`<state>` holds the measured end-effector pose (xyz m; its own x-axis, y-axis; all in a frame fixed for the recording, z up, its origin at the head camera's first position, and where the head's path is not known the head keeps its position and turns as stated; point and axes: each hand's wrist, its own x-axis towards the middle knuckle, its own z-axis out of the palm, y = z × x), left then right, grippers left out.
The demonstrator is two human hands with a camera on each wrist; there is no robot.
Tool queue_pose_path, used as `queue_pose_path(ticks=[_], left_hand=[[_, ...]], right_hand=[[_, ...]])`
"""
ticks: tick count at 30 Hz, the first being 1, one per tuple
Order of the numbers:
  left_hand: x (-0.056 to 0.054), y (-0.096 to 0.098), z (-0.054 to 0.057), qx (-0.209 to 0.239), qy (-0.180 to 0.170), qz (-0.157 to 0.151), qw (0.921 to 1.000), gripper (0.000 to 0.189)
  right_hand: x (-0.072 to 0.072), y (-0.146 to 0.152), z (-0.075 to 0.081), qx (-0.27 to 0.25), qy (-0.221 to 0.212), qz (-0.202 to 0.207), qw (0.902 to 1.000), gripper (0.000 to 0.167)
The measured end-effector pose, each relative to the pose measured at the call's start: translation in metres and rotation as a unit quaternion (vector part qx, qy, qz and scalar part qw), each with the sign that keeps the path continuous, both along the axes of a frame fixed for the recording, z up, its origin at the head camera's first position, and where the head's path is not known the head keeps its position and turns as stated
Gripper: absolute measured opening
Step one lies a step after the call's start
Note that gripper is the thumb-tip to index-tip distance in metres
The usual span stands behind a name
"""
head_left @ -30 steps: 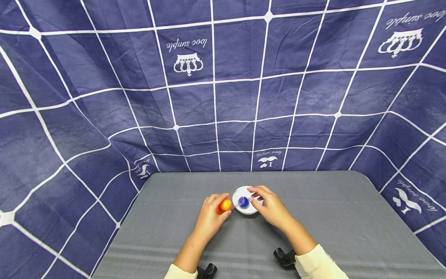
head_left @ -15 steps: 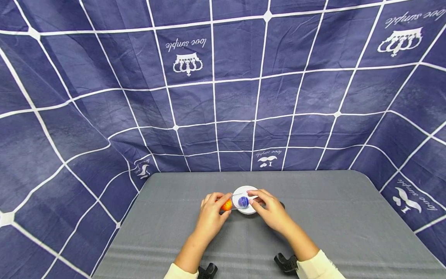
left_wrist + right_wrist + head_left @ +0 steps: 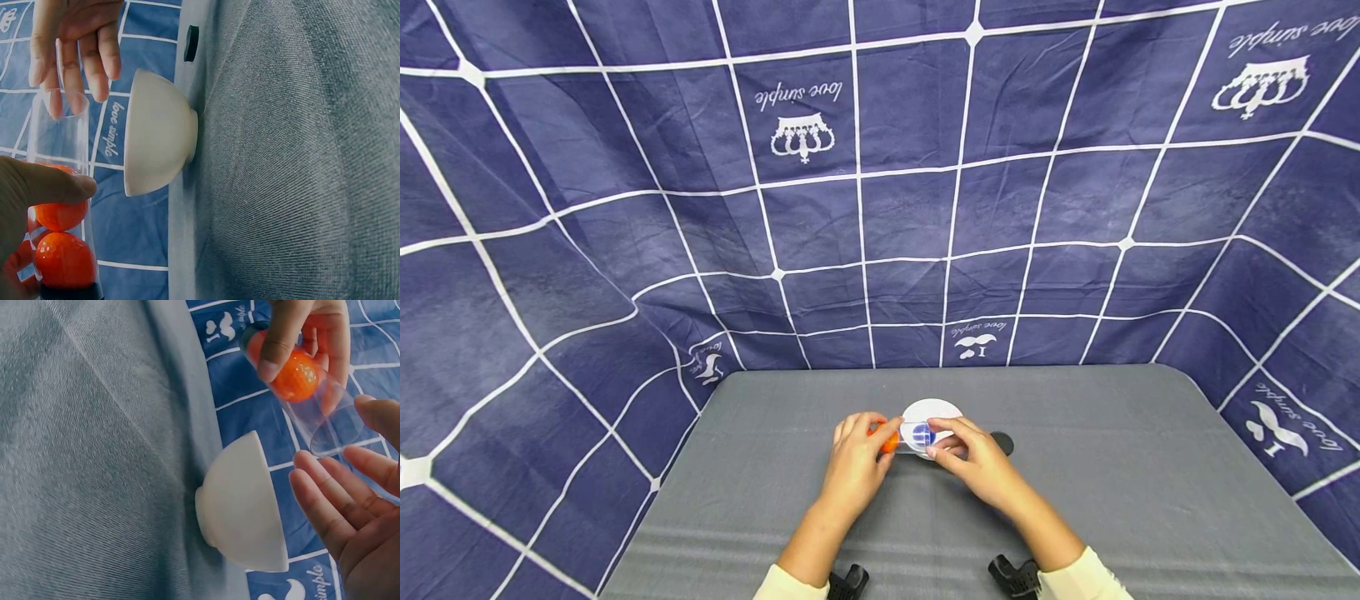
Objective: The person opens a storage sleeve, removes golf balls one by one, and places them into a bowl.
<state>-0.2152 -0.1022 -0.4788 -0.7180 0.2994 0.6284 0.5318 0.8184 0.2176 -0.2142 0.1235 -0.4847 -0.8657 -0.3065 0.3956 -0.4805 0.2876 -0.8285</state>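
My left hand [image 3: 852,458] grips a clear tube [image 3: 59,134] with a dark end, thumb on one side and fingers on the other. Orange balls [image 3: 64,259] sit inside the tube. Its mouth points toward my right hand [image 3: 973,454]. The right thumb and fingertips [image 3: 359,456] lie around the mouth, fairly straight; whether they touch the rim I cannot tell. A white bowl [image 3: 244,509] stands upright on the table below the tube. In the head view a blue ball [image 3: 921,436] shows through the tube, seemingly in the bowl.
Right of the bowl lies a flat black disc [image 3: 1002,442] on the grey cloth-covered table [image 3: 1075,483]. Blue curtain [image 3: 902,208] with white lines surrounds the table's back and sides.
The tube has swung toward level, its mouth now reaching the right fingertips. My right hand has shifted slightly left, and more of the black disc shows.
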Motion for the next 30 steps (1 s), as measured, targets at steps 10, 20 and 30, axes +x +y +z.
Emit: queue_pose_path(ticks=[10, 20, 30], left_hand=[[0.001, 0.003, 0.003, -0.033, 0.021, 0.003, 0.9992, 0.061], [0.000, 0.002, 0.003, -0.050, 0.048, 0.005, 0.9976, 0.064], [0.001, 0.004, 0.005, -0.064, 0.066, 0.003, 0.9957, 0.064]], right_hand=[[-0.002, -0.001, -0.007, -0.052, -0.087, 0.011, 0.9948, 0.048], [-0.001, -0.003, -0.009, -0.074, -0.115, 0.017, 0.9904, 0.047], [-0.001, -0.004, -0.013, -0.105, -0.139, 0.033, 0.9841, 0.046]])
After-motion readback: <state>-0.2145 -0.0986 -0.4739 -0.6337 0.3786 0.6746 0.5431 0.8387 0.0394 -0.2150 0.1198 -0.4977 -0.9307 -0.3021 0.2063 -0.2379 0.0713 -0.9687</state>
